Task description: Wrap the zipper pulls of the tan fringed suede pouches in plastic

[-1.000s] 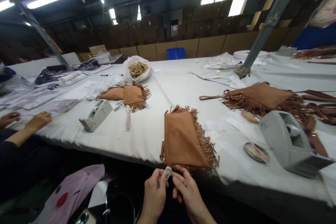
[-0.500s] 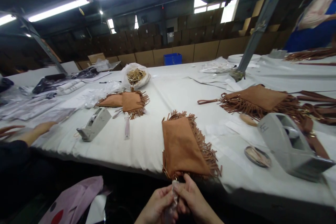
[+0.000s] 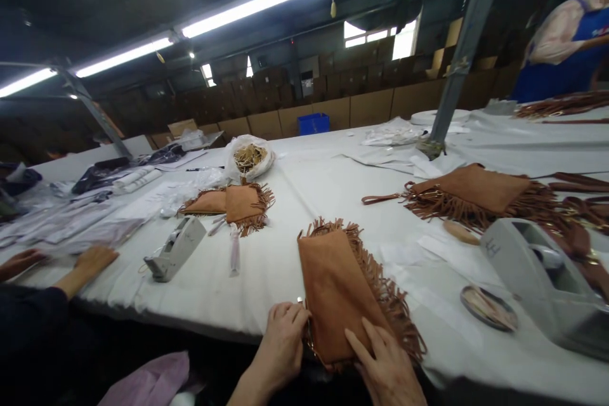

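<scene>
Brown and soft, the bag point(image 3: 335, 295) with its fringe lies on the white bench point(image 3: 266, 266). It is at the near edge, right in front of the person.

The left hand point(image 3: 283, 336) is at the bag's left side, close to the near corner. Its fingers point(image 3: 291, 314) are bent and touch the edge by a small shiny bit. I cannot tell if they pinch it. The right hand point(image 3: 387, 368) lies flat on the near end of the bag, fingers spread wide, holding nothing.

To do this well, I think the flat hand should press down softly so the bag does not slide off the bench. The bent fingers should go slowly and keep out of the fringe.

A grey tape holder point(image 3: 176, 247) sits off to the left, near another person's hand point(image 3: 92, 260).
</scene>
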Demonstrator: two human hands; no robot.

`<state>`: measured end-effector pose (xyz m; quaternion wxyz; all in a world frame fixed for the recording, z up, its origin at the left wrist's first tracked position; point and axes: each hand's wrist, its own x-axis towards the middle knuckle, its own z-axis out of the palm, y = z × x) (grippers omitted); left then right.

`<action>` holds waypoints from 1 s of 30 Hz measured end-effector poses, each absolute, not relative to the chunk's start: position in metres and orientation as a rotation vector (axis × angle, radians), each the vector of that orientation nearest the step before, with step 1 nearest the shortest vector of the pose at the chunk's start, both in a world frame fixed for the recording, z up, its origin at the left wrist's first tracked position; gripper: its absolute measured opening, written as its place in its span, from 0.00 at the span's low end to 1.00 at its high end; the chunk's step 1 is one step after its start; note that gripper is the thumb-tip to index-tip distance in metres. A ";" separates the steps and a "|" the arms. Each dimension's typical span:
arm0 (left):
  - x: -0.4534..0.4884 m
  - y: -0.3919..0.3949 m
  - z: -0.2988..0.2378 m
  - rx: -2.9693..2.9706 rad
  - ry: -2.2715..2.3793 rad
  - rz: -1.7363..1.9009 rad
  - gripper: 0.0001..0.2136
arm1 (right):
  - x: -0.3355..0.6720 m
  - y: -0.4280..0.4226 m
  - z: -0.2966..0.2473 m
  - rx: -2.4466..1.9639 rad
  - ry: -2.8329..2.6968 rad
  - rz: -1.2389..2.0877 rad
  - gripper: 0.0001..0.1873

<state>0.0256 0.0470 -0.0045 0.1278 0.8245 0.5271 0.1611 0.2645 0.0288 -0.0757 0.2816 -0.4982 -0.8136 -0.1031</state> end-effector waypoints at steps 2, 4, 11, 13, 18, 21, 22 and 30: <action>0.020 0.048 -0.002 2.455 1.573 0.384 0.21 | 0.263 0.037 -0.088 -1.329 -2.206 -0.323 0.29; 0.014 0.049 -0.001 2.528 1.583 0.301 0.17 | 0.261 0.047 -0.093 -1.319 -2.229 -0.303 0.31; 0.023 0.045 0.005 2.556 1.457 0.203 0.12 | 0.262 0.101 -0.062 -1.253 -2.352 -0.032 0.27; 0.029 0.036 0.004 2.367 1.551 0.278 0.12 | 0.263 0.116 -0.052 -1.214 -2.366 0.031 0.24; 0.026 0.009 -0.010 1.855 1.614 0.687 0.15 | 0.261 0.125 -0.041 -1.220 -2.280 0.232 0.25; 0.018 -0.001 -0.014 1.689 1.645 0.888 0.16 | 0.254 0.107 -0.025 -1.177 -2.183 0.399 0.28; 0.016 -0.003 -0.012 1.660 1.650 0.941 0.15 | 0.250 0.098 -0.017 -1.131 -2.154 0.460 0.27; 0.041 0.012 0.027 1.750 1.527 0.941 0.09 | 0.205 0.054 -0.001 -0.910 -2.093 0.870 0.10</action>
